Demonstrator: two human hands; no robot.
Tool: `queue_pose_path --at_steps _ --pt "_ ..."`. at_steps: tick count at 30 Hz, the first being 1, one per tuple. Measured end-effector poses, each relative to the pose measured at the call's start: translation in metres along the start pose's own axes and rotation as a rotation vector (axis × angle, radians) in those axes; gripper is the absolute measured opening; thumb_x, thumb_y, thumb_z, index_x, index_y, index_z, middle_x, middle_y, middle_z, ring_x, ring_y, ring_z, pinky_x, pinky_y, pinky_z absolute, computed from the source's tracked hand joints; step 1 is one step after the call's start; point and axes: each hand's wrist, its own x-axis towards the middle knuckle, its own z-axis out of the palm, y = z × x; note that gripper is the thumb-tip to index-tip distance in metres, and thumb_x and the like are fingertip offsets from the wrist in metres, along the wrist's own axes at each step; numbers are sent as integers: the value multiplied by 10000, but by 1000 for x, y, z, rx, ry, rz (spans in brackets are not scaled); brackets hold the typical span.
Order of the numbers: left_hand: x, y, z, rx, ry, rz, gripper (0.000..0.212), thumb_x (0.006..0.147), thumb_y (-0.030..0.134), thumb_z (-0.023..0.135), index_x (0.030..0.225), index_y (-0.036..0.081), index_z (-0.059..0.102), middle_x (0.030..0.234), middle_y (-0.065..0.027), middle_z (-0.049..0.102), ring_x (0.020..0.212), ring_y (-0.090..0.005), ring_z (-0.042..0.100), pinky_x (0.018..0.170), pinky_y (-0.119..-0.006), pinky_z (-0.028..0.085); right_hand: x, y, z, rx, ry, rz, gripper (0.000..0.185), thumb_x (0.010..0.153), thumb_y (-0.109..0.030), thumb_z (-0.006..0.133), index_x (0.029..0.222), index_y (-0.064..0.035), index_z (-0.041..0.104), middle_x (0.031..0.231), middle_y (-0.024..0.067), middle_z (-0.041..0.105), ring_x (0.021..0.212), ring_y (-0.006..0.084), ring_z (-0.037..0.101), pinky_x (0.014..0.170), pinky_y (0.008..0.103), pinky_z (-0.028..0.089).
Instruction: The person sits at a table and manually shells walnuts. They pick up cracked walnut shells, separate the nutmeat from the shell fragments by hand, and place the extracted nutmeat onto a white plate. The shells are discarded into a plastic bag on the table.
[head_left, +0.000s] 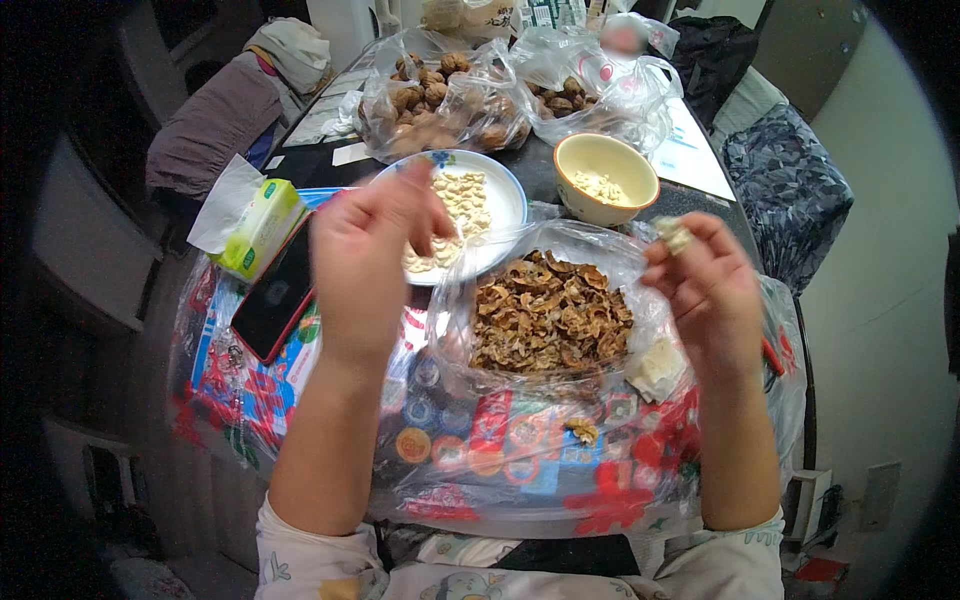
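My left hand (375, 232), blurred, is raised over the left side of a white plate (510, 196) with a blue rim, which holds rows of pale peeled walnut kernels (466, 202). Whether its fingers hold anything is unclear. My right hand (701, 277) pinches a pale walnut kernel piece (675, 235) in its fingertips, right of a clear plastic bag full of walnut shells (555, 319). Behind the bag, a cream bowl (606, 174) with an orange rim holds small pale kernel pieces (598, 187). A brown walnut kernel (582, 431) lies in front of the bag.
Whole walnuts (435, 94) fill a plastic bag at the back; another walnut bag (562, 97) stands beside it. A phone (276, 292) and tissue pack (262, 229) lie on the left. A crumpled tissue (657, 369) lies near my right wrist. Clear plastic covers the patterned tablecloth (517, 457).
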Motion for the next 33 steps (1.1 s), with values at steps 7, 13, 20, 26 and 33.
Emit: queue_pose_path --at_steps 7,13,20,26,33 --pt "26 40 -29 -91 28 74 184 849 138 462 949 -3 525 786 -51 555 645 -59 502 561 -160 404 2 -38 -33 -38 131 -199 264 798 -66 523 1049 11 494 901 98 568 761 129 565 678 237 486" --pt "29 39 -12 166 -173 -34 158 788 153 525 804 10 590 700 -47 592 637 -110 544 586 -229 428 1 -41 -26 -275 161 -142 229 770 -58 554 986 11 520 879 94 567 749 138 557 685 247 469" --pt "29 28 6 561 -369 -207 169 775 158 550 737 -6 553 631 -40 547 585 -72 493 510 -225 374 23 13 46 -577 -81 123 159 708 -6 615 853 0 549 794 55 596 733 109 572 678 218 457" --pt "46 5 -12 636 -403 -152 159 717 31 579 858 -20 526 776 -96 590 687 -141 569 649 -265 458 64 42 68 -672 -221 79 141 707 -21 623 827 9 557 758 48 588 691 99 558 653 220 452" --pt "58 -15 -45 691 -389 -240 141 692 -4 569 831 -2 548 755 -63 591 704 -126 566 652 -247 447 98 85 82 -578 -310 29 129 684 -35 634 789 12 578 722 75 598 651 123 561 614 241 450"
